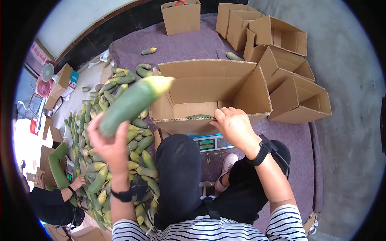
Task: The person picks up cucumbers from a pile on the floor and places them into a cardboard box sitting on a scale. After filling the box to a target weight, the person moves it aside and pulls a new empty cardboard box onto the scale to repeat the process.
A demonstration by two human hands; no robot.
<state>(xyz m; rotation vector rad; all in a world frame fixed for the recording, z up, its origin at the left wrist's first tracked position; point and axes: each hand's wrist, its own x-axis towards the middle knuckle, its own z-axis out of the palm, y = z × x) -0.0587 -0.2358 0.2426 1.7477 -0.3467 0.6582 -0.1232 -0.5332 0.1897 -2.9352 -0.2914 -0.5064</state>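
Note:
Raised at the left of the head view is a large green radish point(130, 105) with a pale yellow tip, tilted up to the right. My left hand point(109, 146) is closed around its lower end. An uncovered cardboard box point(205, 82) stands in front of my knees. My right hand point(232, 122) grips its near rim, thumb outside and fingers over the edge. Inside, part of a green radish point(200, 116) shows; the near wall hides the rest. Below the box's near side is a scale point(217, 141) with a green lit display.
A big heap of green radishes point(98, 179) spreads along my left. Several uncovered cardboard boxes point(299, 98) line the right wall, and another box point(181, 20) stands at the back. Two loose radishes lie on the purple cloth point(185, 46). At lower left another person's hand point(78, 182) touches the heap.

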